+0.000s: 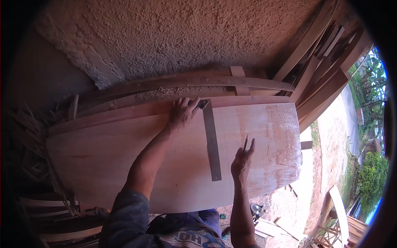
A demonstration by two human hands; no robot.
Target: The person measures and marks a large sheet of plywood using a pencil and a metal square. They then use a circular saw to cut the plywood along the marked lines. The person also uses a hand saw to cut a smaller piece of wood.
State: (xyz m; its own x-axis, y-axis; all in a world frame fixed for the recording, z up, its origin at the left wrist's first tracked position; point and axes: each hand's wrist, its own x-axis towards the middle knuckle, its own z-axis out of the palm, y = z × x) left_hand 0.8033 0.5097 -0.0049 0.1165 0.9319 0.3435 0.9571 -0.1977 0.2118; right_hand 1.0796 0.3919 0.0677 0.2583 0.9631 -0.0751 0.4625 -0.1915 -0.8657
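Head view: we have a pale wooden sheet (182, 165) across the middle of the frame, its right end patchy and whitish. Our left hand (182, 113) is at the sheet's far edge, upper centre, its fingers bent and close together, gripping the dark stock of a square (212, 149). The square's flat blade lies on the sheet, slanting slightly from upper centre down to just right of the middle. Our right hand (242, 165) is above the sheet, right of the blade and apart from it; its fingers are nearly closed around a thin pencil (246, 142), whose point is up, and one finger sticks out straight beside it. Beyond the sheet we see planks (198, 81) and curly shavings (178, 91) before a rough wall (178, 37). Boards (326, 82) lean at upper right, wood scraps (31, 140) lie jumbled at far left, and green plants (372, 173) show at the right rim.
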